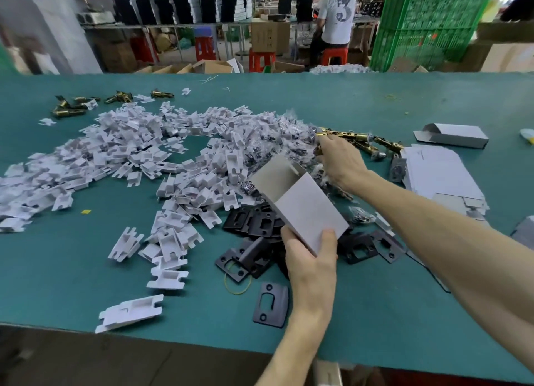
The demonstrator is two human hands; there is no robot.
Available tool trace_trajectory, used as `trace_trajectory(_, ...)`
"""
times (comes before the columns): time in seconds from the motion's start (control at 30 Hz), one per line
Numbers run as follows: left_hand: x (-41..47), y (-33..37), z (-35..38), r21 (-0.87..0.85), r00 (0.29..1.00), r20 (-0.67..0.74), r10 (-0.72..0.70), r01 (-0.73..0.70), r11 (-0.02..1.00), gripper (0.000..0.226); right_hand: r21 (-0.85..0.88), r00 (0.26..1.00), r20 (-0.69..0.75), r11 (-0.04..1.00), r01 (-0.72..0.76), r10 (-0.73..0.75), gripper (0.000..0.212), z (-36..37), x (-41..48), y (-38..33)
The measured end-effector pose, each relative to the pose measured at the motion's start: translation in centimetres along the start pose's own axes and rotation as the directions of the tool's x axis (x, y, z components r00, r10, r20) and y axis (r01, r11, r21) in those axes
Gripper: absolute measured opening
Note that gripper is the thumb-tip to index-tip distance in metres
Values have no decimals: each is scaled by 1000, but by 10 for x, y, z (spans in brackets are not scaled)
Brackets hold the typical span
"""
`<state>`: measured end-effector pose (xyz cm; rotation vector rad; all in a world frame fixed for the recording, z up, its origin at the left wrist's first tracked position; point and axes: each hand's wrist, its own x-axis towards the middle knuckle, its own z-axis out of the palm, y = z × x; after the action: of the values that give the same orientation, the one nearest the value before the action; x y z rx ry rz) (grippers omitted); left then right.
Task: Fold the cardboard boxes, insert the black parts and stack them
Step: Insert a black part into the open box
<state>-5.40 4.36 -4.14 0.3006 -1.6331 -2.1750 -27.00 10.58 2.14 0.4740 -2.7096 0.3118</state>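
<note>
Left hand (310, 258): box (303, 203) is gripped above black plates (254, 221). Right hand (341, 161) is set on brass latches (361, 138), grip unclear.

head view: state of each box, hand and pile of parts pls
held box, folded up, far end open, tilted
left hand, grips held box's near end
right hand, on brass latches, grip unclear
far box, folded, lying down, end flap open
flat blanks, unfolded, stacked
black plates, loose heap
</note>
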Motion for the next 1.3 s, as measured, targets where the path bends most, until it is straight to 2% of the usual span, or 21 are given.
trace_trajectory(0.1,1,2,2,3,999,34,0,0,1000,33,235,992,-44,966,-108,121,24,-30,-19,11)
trace_trajectory(0.23,1,3,2,43,996,89,11,-15,999,38,408,970,-126,902,-139,207,30,-82,-52,22)
trace_trajectory(0.37,0,5,0,82,983,179,27,-42,996,38,655,945,-204,753,-61,255,26,-141,-93,16)
trace_trajectory(0.47,-2,6,0,150,968,252,18,-57,987,40,704,956,-231,710,35,182,24,-176,-120,4)
trace_trajectory(0.6,-5,7,-1,162,965,264,-12,-32,986,38,650,968,-250,747,140,36,26,-196,-145,-11)
trace_trajectory(0.67,-6,8,-1,186,961,275,-16,-37,982,37,601,946,-323,774,200,7,27,-201,-153,-17)
trace_trajectory(0.77,-6,9,-1,219,952,307,-9,-62,974,34,608,928,-371,750,261,-23,26,-204,-160,-24)
trace_trajectory(0.97,-9,12,-3,235,906,421,-47,-59,970,36,356,949,-214,886,295,-230,17,-192,-163,-39)
trace_trajectory(1.3,-8,10,-5,236,885,466,-28,-94,967,38,191,935,-146,918,346,-322,21,-204,-165,-48)
